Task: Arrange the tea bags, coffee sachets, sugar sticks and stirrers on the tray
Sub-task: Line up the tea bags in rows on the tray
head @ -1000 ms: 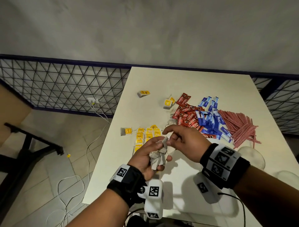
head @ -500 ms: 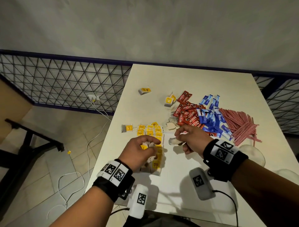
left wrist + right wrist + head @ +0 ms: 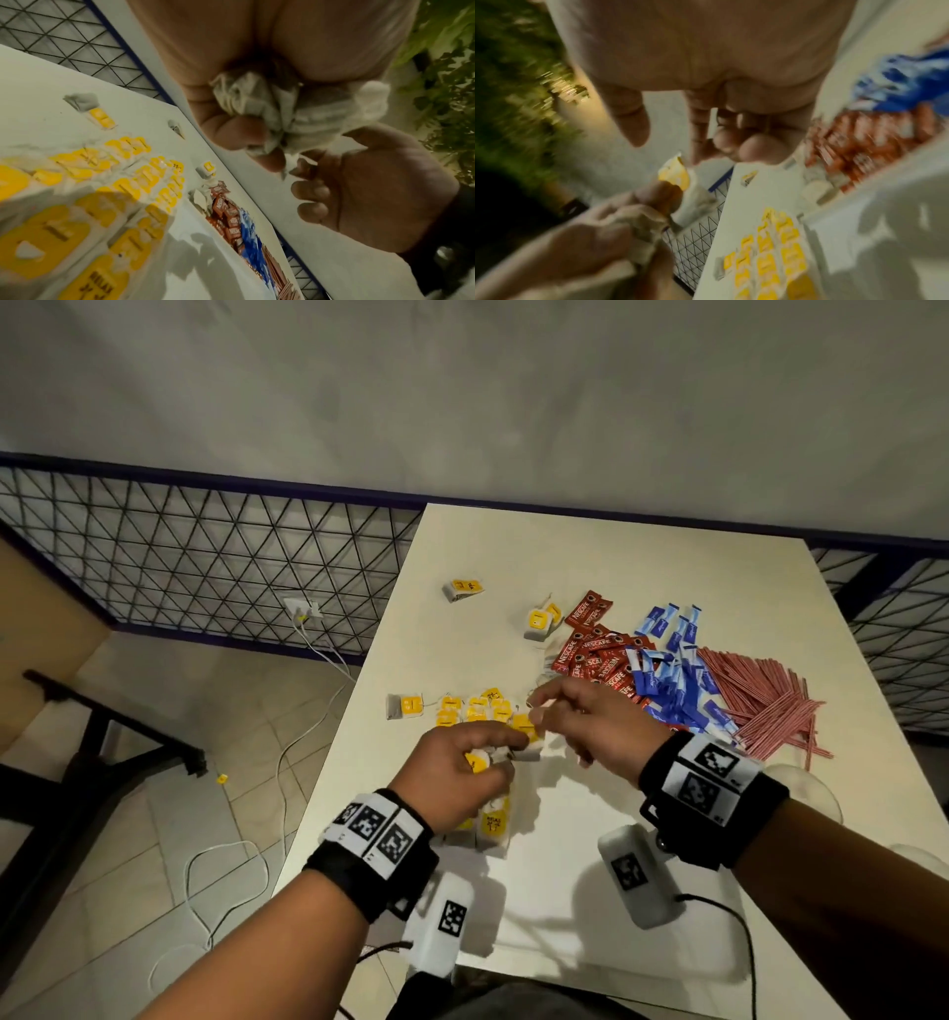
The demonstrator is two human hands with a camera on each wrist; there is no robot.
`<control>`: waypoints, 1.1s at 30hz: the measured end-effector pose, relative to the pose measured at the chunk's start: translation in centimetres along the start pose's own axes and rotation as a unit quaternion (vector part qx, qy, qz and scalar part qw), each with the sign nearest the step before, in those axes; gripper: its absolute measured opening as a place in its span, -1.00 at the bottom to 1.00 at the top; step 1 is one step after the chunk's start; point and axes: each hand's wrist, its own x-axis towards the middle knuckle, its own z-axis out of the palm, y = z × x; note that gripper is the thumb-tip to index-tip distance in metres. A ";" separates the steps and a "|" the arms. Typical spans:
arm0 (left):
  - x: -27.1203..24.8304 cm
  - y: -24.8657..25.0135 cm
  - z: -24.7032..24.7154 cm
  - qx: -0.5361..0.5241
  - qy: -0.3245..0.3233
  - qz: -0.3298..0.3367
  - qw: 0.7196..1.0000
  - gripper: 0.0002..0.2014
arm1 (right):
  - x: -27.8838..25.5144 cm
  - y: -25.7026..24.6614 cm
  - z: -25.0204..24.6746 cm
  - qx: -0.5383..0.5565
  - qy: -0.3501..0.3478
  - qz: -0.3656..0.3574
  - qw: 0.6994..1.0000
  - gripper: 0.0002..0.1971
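My left hand (image 3: 506,755) hovers palm down over the rows of yellow-tagged tea bags (image 3: 477,708) laid out on the white table (image 3: 590,546). It grips a crumpled bunch of tea bags (image 3: 295,105), and one yellow tag (image 3: 675,176) sticks out of the fist. My right hand (image 3: 534,708) reaches toward that bunch with thumb and fingers apart and nothing between them. Behind it lie red coffee sachets (image 3: 595,654), blue sugar sticks (image 3: 672,680) and red-striped stirrers (image 3: 760,695). I cannot make out a tray.
Loose tea bags lie at the far left (image 3: 462,589), by the sachets (image 3: 539,621) and left of the rows (image 3: 405,706). Clear rounded objects (image 3: 806,788) sit at the right edge. Left of the table are the tiled floor with white cables (image 3: 308,660) and a mesh railing (image 3: 205,567).
My left hand turned palm down and lowered the bunch over the rows. My right hand dipped to the table, then came back up to the bunch.
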 end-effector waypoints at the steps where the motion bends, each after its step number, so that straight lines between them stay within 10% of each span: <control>1: 0.1 0.3 -0.2 -0.007 -0.013 -0.009 1.000 -0.71 | 0.0 -0.1 -0.1 -0.069 -0.001 -0.051 0.996 -0.96; 13: -2.4 -0.3 -1.2 0.140 -0.049 -0.056 0.987 -0.70 | 1.1 0.1 1.7 -0.281 -0.085 -0.161 0.942 -0.90; 24: -6.4 -6.2 -6.9 0.132 -0.100 -0.142 0.976 -0.62 | -0.4 5.8 8.8 -0.359 -0.181 0.018 0.915 -0.80; 33: -6.3 -6.2 -6.3 0.103 -0.082 -0.132 0.982 -0.55 | -0.4 8.5 10.0 -0.321 -0.128 0.033 0.938 -0.83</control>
